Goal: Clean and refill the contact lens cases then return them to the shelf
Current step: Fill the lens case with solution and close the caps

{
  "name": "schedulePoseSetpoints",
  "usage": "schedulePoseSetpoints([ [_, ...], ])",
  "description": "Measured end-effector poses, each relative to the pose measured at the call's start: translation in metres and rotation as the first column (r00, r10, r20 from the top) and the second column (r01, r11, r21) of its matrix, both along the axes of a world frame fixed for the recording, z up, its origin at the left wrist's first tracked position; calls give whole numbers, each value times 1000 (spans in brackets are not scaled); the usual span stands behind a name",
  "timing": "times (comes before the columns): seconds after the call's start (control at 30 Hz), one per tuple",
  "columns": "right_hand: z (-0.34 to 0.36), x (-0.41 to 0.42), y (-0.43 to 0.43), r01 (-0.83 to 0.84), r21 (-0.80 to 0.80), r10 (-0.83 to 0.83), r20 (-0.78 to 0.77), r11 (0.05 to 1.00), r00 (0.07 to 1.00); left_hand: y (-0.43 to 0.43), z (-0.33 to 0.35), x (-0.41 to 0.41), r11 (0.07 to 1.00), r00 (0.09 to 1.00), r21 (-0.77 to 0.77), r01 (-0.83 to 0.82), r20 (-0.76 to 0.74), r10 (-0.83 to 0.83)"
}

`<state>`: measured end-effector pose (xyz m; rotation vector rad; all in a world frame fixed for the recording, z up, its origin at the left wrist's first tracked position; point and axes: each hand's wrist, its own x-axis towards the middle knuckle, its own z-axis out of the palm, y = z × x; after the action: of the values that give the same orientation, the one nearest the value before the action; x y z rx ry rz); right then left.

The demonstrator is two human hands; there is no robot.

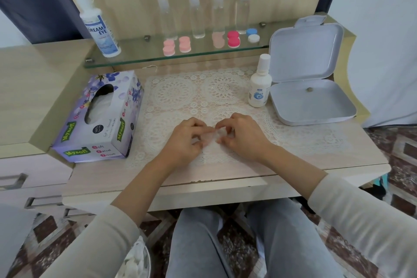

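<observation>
**Contact lens case (pixel 218 134) pinched between both hands, near middle of the counter**

I read the small pale piece as a case — it is blurred, so I cannot tell whether it is capped or wrapped in tissue. The left hand (pixel 185 140) and right hand (pixel 242 136) meet over the lace mat (pixel 180 95). Their fingers are curled in narrow, gripping the piece from either side just above the counter (pixel 225 178).

The tissue box (pixel 99 117) lies to the left. The small white bottle (pixel 259 84) stands beyond the right hand, beside the open grey box (pixel 311 97). Farther back, the glass shelf (pixel 135 57) carries five coloured cases (pixel 233 39) and the large solution bottle (pixel 100 27).

My worry is that a piece this small, and likely wet, could slip from the pinch and vanish against the pale lace — or roll off the front edge. A hasty reach for the small bottle could also tip it.
</observation>
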<state>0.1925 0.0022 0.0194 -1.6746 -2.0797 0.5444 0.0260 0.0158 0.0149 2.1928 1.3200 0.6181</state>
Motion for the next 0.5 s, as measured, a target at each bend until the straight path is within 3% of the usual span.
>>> schedulePoseSetpoints([
  [0.23,-1,0,0,6,10,-6,-3,1000,1000,-2,-8,7,968,967,56,-244,87,239],
  [0.37,-2,0,0,10,11,-10,-10,1000,1000,0,-4,6,977,979,74,-198,70,193],
  [0.5,-2,0,0,13,8,-13,-15,1000,1000,1,-5,5,989,994,114,-97,-39,102],
])
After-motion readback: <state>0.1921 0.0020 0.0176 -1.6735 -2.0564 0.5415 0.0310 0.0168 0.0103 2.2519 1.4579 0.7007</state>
